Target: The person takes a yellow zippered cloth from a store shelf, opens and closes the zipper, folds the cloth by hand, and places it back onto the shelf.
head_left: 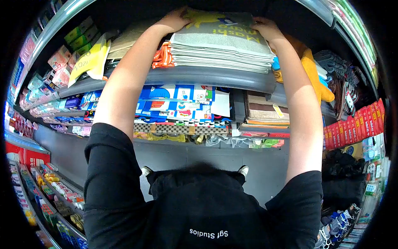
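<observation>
A stack of folded grey towels (219, 45) with yellow print lies on the upper shelf in front of me. My left hand (175, 20) is at the far left corner of the stack, its fingers bent over the edge of the top towel. At the far right corner, my right hand (267, 30) grips the same towel's edge between thumb and fingers. A small dark blue label (227, 21) shows on the towel between my hands. Orange-red folded cloths (163, 56) sit against the stack's left side, below my left wrist.
A yellow packet (89, 60) and pink boxes (62, 62) stand left on the shelf. A yellow-orange cloth (313, 74) hangs over its right edge. Lower shelves hold blue patterned packs (182, 103) and brown folded towels (265, 110). Red packets (356, 124) hang at right.
</observation>
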`<action>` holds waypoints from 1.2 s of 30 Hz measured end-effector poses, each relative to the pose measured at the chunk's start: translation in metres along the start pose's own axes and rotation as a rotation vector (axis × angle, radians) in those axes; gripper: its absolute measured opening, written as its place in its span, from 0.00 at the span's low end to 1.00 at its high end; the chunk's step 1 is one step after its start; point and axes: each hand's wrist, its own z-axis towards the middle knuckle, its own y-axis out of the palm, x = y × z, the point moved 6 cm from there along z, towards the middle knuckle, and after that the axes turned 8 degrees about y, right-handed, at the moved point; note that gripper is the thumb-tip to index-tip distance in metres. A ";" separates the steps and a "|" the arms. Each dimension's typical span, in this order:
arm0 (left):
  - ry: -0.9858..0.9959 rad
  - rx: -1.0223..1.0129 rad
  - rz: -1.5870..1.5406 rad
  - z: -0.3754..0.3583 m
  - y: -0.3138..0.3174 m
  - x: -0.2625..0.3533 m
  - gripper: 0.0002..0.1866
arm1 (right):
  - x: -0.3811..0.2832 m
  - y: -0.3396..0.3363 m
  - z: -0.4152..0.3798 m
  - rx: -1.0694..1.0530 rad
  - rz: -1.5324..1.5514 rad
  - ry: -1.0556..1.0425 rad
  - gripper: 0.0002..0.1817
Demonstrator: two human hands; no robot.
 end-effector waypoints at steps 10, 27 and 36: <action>-0.435 -0.305 -0.122 -0.042 -0.050 0.064 0.28 | -0.012 -0.016 -0.054 -0.094 -0.143 0.006 0.16; -0.184 -0.337 0.085 -0.063 -0.061 0.094 0.14 | -0.004 -0.019 -0.076 0.070 -0.323 -0.229 0.14; -0.248 -0.018 0.399 -0.088 -0.115 0.122 0.12 | -0.031 -0.043 -0.120 0.285 -0.392 -0.256 0.09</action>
